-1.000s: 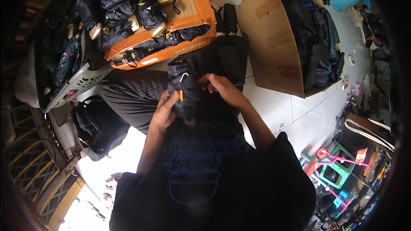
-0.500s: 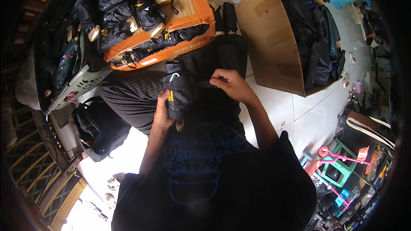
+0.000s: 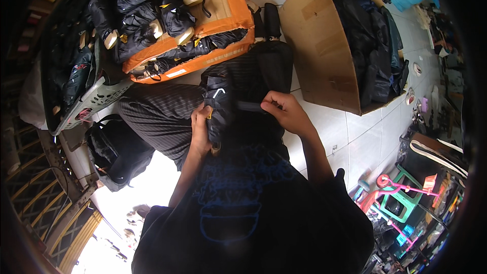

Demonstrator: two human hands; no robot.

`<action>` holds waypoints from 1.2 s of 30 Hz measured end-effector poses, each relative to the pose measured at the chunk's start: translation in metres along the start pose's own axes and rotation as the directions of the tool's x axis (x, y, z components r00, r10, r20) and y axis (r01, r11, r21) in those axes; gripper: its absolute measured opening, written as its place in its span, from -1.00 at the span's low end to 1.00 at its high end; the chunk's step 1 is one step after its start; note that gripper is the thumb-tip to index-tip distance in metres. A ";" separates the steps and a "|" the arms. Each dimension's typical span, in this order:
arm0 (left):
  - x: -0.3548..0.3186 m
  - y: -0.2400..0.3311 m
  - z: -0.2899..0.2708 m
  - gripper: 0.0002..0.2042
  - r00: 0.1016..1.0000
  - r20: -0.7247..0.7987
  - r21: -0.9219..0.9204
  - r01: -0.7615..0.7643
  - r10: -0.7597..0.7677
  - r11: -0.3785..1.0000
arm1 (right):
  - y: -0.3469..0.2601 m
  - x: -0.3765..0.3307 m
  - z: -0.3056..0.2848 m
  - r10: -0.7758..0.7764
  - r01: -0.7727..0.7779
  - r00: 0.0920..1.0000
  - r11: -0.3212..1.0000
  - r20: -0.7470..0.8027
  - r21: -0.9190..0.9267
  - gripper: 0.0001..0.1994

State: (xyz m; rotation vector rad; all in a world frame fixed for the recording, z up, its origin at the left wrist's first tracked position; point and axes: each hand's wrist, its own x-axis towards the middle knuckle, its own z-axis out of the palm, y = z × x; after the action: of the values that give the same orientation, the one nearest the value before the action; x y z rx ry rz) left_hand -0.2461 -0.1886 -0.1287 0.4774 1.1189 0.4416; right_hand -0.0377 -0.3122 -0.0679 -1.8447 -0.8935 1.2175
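Observation:
Over my lap, my left hand is wrapped around a black folded umbrella. Its bundle stands roughly lengthwise to me, with a yellow tag under my thumb and a white hooked mark near its far end. A short brownish tip pokes out at the near end. To the right, my right hand pinches the end of a dark strap pulled out sideways from the umbrella. Where the strap joins the fabric is too dark to make out.
An orange-edged carton ahead carries several black folded umbrellas with pale handles. A grey-green crate stands at the left, a black bag below it. Right of my knees, an open cardboard box holds dark fabric.
My left hand and the umbrella have shifted slightly right, and the umbrella has tilted. My right hand has moved right and a little nearer, and the strap now shows stretched between them.

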 end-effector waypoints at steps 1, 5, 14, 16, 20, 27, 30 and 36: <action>0.008 -0.006 -0.010 -0.50 0.996 0.084 -0.022 0.015 -0.013 1.000 | 0.003 -0.001 0.000 -0.036 0.036 0.999 0.997 0.003 0.061 -0.85; -0.005 0.003 -0.004 -0.46 0.942 0.336 -0.057 0.025 -0.004 0.998 | 0.010 -0.006 -0.001 -0.141 0.136 0.990 0.967 0.009 0.215 -0.84; -0.002 0.009 0.003 -0.63 0.913 0.340 0.039 -0.254 0.227 0.966 | 0.010 -0.012 -0.015 -0.060 0.057 0.997 0.997 0.055 0.052 -0.86; -0.004 0.014 0.001 -0.62 0.913 0.340 0.029 -0.250 0.225 0.968 | 0.013 -0.014 -0.024 -0.049 0.048 0.998 0.998 0.032 0.046 -0.87; -0.013 0.008 0.000 -0.49 0.910 0.390 0.121 -0.199 0.138 0.972 | 0.007 -0.021 -0.014 -0.227 0.225 0.973 0.973 0.046 0.050 -0.88; -0.031 -0.008 -0.002 -0.39 0.922 0.372 0.228 -0.203 0.108 0.952 | -0.004 -0.033 0.003 -0.256 0.237 0.963 0.950 0.077 0.201 -0.94; -0.028 -0.004 -0.009 -0.31 0.846 0.505 0.174 -0.292 0.169 0.940 | 0.009 -0.038 -0.006 -0.212 0.208 0.977 0.973 0.030 0.099 -0.95; -0.030 -0.006 -0.017 -0.19 0.769 0.604 0.066 -0.311 0.210 0.948 | 0.032 -0.041 -0.004 -0.232 0.223 0.971 0.966 -0.054 -0.134 -0.94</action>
State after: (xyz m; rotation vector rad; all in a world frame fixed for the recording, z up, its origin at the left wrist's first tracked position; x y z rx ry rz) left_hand -0.2723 -0.2075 -0.1157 0.8582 0.4752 0.4034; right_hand -0.0414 -0.3633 -0.0766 -1.8130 -1.1318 0.9685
